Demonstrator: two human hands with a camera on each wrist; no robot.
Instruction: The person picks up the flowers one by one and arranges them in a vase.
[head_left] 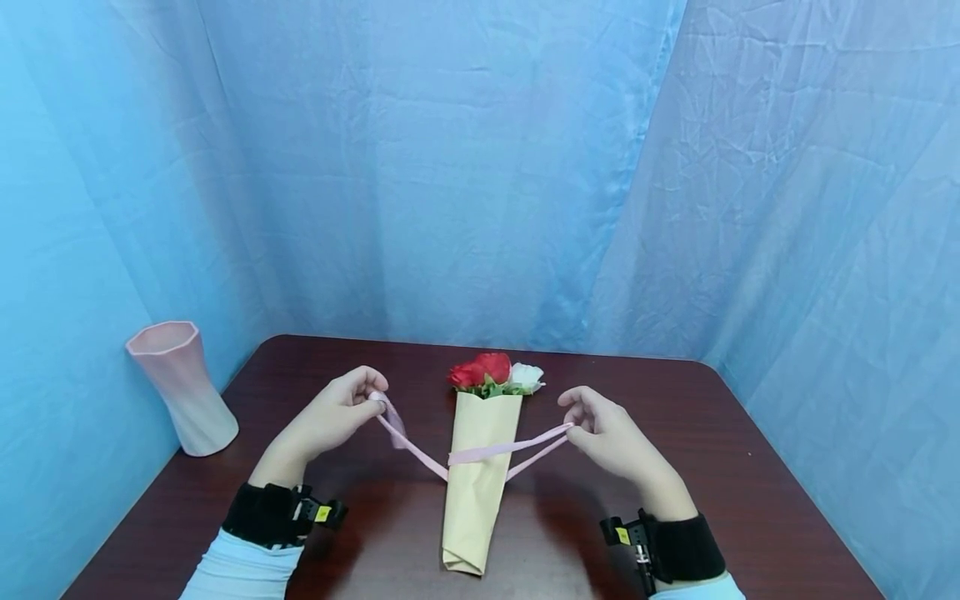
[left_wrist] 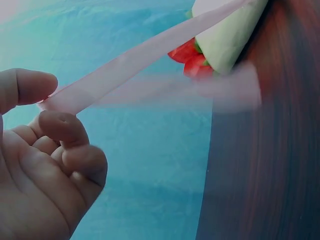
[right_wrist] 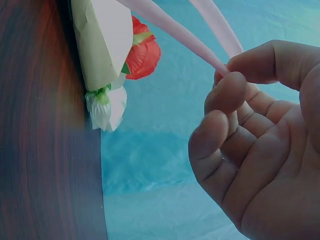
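A bouquet (head_left: 480,500) wrapped in cream paper lies on the table, with red roses (head_left: 483,368) and a white rose (head_left: 527,377) showing at its far end. One stretch of pink ribbon (head_left: 487,452) crosses the front of the wrapping; other stretches pass out from its sides. My left hand (head_left: 330,417) pinches the ribbon between thumb and forefinger, and a loose tail (left_wrist: 235,90) hangs from there, blurred. On the other side my right hand (head_left: 611,433) pinches the ribbon (right_wrist: 185,37), two strands meeting at its fingertips. How the ribbon runs behind the bouquet is hidden.
A pink-and-white vase (head_left: 187,392) stands at the table's left edge. The dark wooden table (head_left: 750,500) is backed by blue curtains (head_left: 480,167) on the left, rear and right. Each wrist wears a black strap with a small camera.
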